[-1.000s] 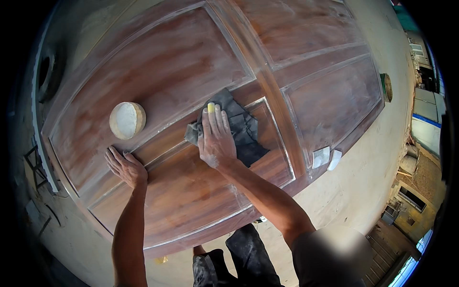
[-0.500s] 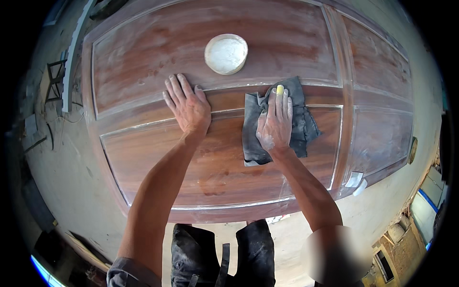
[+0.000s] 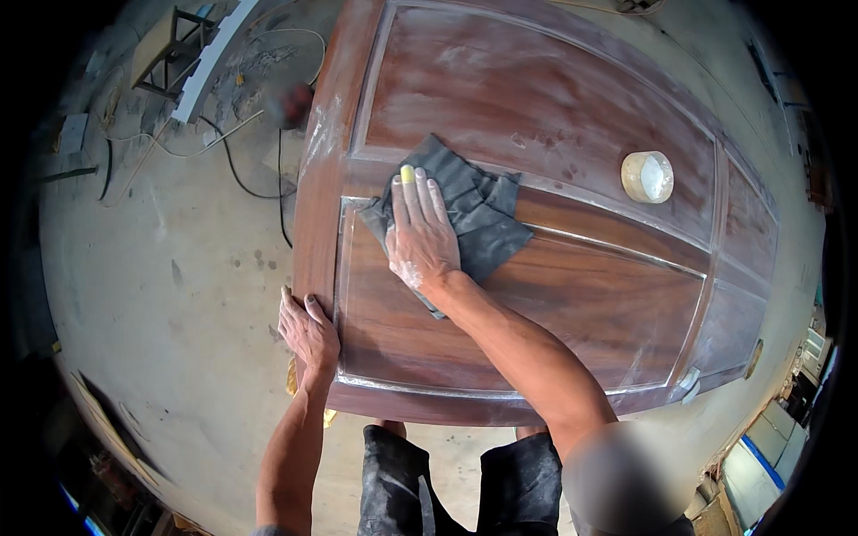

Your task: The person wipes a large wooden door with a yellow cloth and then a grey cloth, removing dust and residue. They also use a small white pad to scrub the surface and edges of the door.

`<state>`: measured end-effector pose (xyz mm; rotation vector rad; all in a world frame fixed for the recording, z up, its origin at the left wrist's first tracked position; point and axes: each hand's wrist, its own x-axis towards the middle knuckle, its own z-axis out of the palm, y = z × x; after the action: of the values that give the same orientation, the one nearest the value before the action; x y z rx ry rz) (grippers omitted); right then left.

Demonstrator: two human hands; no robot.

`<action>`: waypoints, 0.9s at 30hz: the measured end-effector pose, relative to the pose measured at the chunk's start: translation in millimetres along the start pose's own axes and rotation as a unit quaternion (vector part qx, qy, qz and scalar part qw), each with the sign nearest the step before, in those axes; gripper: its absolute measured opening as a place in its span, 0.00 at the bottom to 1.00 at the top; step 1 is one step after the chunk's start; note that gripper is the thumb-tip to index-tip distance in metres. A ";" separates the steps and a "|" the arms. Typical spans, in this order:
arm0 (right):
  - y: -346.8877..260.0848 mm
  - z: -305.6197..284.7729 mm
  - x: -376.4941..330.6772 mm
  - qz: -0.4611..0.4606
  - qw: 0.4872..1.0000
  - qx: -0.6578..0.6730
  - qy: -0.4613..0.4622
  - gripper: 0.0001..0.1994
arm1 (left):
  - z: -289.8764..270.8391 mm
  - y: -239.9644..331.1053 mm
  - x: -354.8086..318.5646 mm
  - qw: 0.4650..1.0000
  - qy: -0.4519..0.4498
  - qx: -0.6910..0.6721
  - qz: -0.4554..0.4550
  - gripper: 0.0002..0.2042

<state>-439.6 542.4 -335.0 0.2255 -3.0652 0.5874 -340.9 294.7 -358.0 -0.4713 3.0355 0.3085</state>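
A brown wooden door with framed panels (image 3: 536, 313) lies flat before me, whitish residue along its grooves. My right hand (image 3: 422, 234) holds a dark grey cloth (image 3: 483, 210) down on the rail between two panels, near the door's left end. Its fingers lie straight and close together over the cloth, with a yellow wrap (image 3: 407, 174) round one fingertip. My left hand (image 3: 308, 332) rests on the door's left edge near the front corner, fingers stretched out and a little apart, holding no loose thing. What lies beneath the right palm is hidden.
A round tub of white material (image 3: 647, 177) stands on the far panel to the right. Pale folded scraps (image 3: 690, 382) lie by the near right edge. Cables (image 3: 234, 165), a white notched strip (image 3: 213, 62) and a dark-framed stool (image 3: 172, 54) are on the floor at far left.
My right hand and the cloth have slid left along the rail. My left hand has gone from the rail to the door's left edge. The view has shifted left.
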 end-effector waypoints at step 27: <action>72.7 -35.9 -81.3 -0.033 0.994 -0.090 -0.053 0.30 | -24.7 -11.2 9.6 0.989 -0.063 -0.135 0.004 0.26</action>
<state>-370.1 633.7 -331.5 0.3643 -3.1723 0.3032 -347.2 276.3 -336.7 -0.4348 2.8849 0.7255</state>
